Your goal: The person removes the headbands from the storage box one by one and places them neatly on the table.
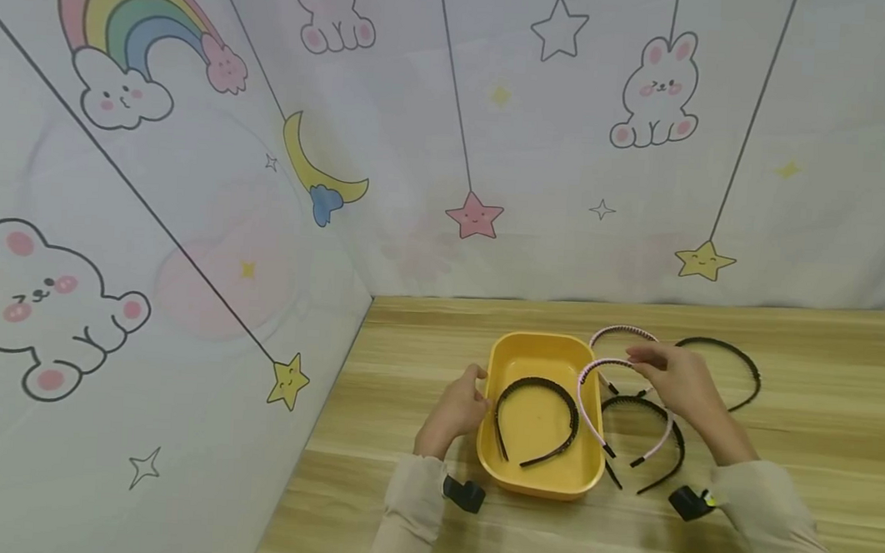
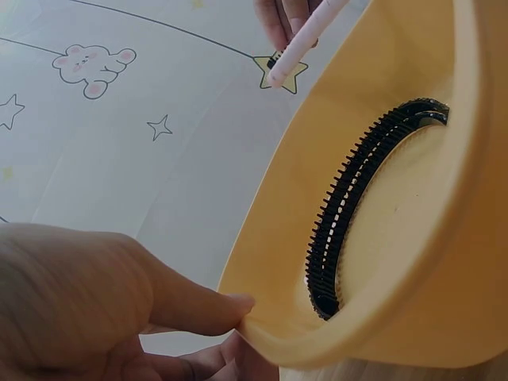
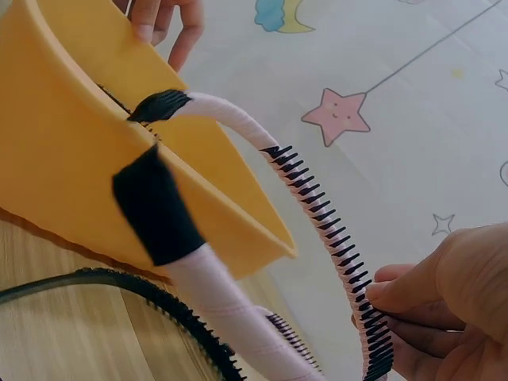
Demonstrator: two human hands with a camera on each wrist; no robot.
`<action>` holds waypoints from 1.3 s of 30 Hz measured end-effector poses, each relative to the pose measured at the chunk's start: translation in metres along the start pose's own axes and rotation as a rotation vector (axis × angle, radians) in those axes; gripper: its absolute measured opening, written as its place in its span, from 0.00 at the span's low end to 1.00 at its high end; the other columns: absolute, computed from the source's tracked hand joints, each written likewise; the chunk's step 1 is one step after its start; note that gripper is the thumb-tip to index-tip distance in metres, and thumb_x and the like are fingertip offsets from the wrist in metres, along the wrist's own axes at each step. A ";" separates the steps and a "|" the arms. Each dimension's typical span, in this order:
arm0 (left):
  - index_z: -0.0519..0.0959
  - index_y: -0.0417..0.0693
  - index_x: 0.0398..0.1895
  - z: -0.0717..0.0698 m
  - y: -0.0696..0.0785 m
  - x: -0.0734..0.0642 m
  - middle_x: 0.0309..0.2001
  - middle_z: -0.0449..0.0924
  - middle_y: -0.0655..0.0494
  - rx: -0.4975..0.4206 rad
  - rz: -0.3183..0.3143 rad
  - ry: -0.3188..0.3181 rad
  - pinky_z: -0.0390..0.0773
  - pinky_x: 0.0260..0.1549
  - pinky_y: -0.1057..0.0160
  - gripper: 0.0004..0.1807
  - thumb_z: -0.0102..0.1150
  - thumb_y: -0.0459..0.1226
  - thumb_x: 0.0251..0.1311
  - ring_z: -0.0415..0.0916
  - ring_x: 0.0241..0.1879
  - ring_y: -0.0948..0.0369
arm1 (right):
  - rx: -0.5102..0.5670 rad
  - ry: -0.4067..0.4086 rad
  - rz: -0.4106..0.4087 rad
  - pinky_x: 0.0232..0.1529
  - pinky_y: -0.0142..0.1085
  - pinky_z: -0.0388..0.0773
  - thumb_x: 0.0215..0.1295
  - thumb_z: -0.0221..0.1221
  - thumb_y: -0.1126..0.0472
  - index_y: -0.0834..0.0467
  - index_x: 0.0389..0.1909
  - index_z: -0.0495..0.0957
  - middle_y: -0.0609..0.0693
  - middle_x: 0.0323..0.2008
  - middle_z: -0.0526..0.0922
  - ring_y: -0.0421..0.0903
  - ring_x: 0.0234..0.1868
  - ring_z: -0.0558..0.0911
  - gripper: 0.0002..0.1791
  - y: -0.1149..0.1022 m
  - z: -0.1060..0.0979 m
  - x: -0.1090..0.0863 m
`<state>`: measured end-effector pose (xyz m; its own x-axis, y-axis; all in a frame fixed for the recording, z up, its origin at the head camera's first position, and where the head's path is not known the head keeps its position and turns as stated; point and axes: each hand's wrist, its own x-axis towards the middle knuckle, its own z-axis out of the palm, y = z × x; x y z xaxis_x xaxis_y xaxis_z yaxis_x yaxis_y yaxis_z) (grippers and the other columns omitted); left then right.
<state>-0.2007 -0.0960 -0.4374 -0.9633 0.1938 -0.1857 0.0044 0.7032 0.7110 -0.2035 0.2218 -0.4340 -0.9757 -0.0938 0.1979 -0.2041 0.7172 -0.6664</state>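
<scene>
My left hand [image 1: 456, 407] pinches the left rim of a yellow plastic basket [image 1: 537, 487]; the left wrist view has the thumb over the edge. Inside the basket lies a black toothed headband [image 2: 325, 230]. My right hand [image 1: 679, 385] pinches a pink headband [image 3: 238, 317] at the top of its arch. Dark teeth line its inner side, and its black-tipped ends point down and toward me. The held headband is raised over the basket's right rim. Its lower part overlaps, in the head view, a black headband [image 1: 681, 456] on the table.
Another pink headband [image 1: 623, 329] lies behind the right hand, partly hidden. Further right is a thin black headband [image 1: 753, 368]. The wooden table [image 1: 401, 349] meets a cartoon-printed cloth wall [image 1: 563, 266] at the back and left.
</scene>
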 end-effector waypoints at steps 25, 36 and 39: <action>0.65 0.41 0.61 0.000 0.000 0.000 0.38 0.79 0.45 0.000 0.006 0.001 0.75 0.31 0.59 0.22 0.54 0.30 0.64 0.75 0.33 0.56 | -0.085 0.093 -0.019 0.36 0.32 0.78 0.64 0.60 0.64 0.64 0.46 0.81 0.62 0.42 0.85 0.59 0.42 0.83 0.12 0.034 -0.020 -0.020; 0.65 0.41 0.61 0.000 0.000 0.000 0.40 0.79 0.43 -0.010 -0.001 -0.002 0.76 0.33 0.57 0.22 0.54 0.31 0.64 0.76 0.35 0.54 | -0.119 0.089 0.010 0.31 0.29 0.73 0.64 0.60 0.63 0.65 0.47 0.80 0.64 0.42 0.84 0.59 0.41 0.83 0.13 0.056 -0.027 -0.033; 0.65 0.41 0.61 0.000 0.000 0.000 0.40 0.79 0.43 -0.014 -0.002 -0.002 0.77 0.33 0.56 0.22 0.55 0.31 0.64 0.76 0.36 0.53 | -0.134 0.110 -0.004 0.32 0.35 0.75 0.62 0.61 0.65 0.64 0.45 0.82 0.62 0.40 0.85 0.49 0.36 0.83 0.11 0.062 -0.027 -0.036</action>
<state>-0.2004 -0.0956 -0.4374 -0.9628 0.1935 -0.1885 -0.0016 0.6937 0.7203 -0.1792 0.2883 -0.4632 -0.9588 -0.0255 0.2830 -0.1882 0.8031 -0.5653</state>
